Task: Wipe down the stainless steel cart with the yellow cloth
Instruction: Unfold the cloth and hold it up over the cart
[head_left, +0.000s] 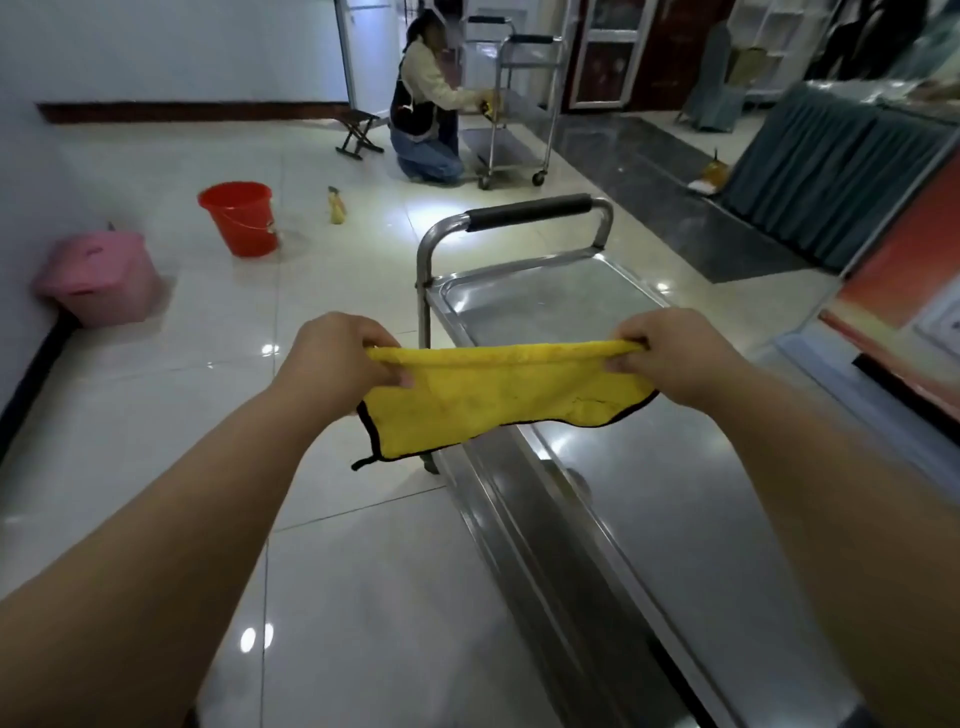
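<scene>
Head view: the yellow cloth (498, 395) is held stretched in the air above the stainless steel cart (649, 499), each top corner pinched by the left hand (340, 358) and right hand (675, 358). It should be folded flat before being pressed onto the cart's top tray.

- The shiny stainless steel cart's top tray (649, 493) lies bare, open from above and from its near long side.
- At its far end the bent steel handle with a black foam grip (530, 212) stands upright, barring that end.
- The yellow microfibre cloth with black edging (498, 395), stretched between the left hand (337, 358) and right hand (675, 353), hangs across the tray's middle.
- The pale tiled floor (322, 571) left of the cart is free; a red plastic bucket (239, 218) and pink lidded plastic bin (98, 278) sit well apart.
</scene>
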